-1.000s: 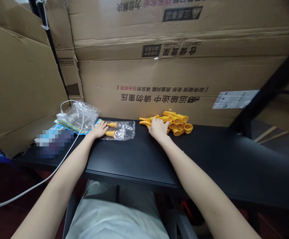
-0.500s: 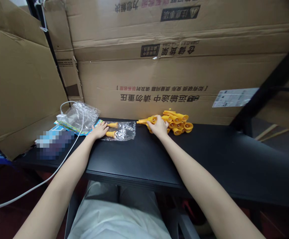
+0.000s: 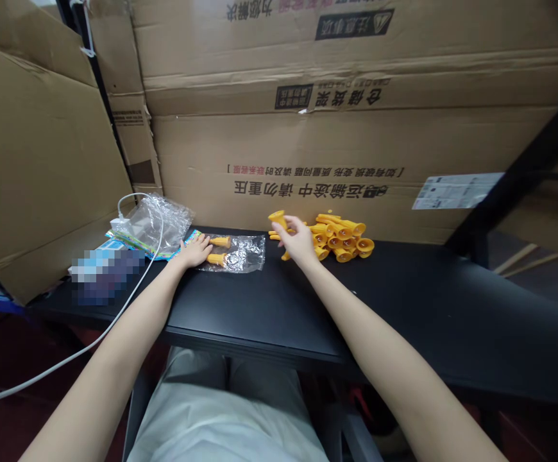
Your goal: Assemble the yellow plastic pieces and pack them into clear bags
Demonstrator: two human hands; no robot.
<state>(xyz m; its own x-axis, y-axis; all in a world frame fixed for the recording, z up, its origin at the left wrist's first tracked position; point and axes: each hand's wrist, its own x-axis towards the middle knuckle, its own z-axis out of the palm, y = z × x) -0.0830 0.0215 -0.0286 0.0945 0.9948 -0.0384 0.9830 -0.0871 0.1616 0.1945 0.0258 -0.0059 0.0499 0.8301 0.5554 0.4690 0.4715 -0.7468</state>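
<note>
My left hand (image 3: 195,251) lies flat with its fingers spread on a clear plastic bag (image 3: 250,251) with a colourful header. Two yellow horn-shaped plastic pieces (image 3: 217,259) show beside its fingertips, at the bag. Pinched in my right hand (image 3: 298,239) is another yellow horn-shaped piece (image 3: 277,219), raised off the table with its flared end up and to the left. Behind and to the right of this hand lies a pile of several such yellow pieces (image 3: 342,242), many with their flared mouths facing me. My right hand hides part of the pile.
A crumpled clear bag (image 3: 168,221) and a white plug with a cable (image 3: 121,224) lie at the left. The cable runs across the black table (image 3: 260,311) toward me. Cardboard walls (image 3: 202,147) stand behind and at the left; a black metal post (image 3: 514,167) rises at the right.
My right hand has lifted one yellow horn-shaped piece from the pile's left side and moved slightly left with it. My left hand stays on the bag.
</note>
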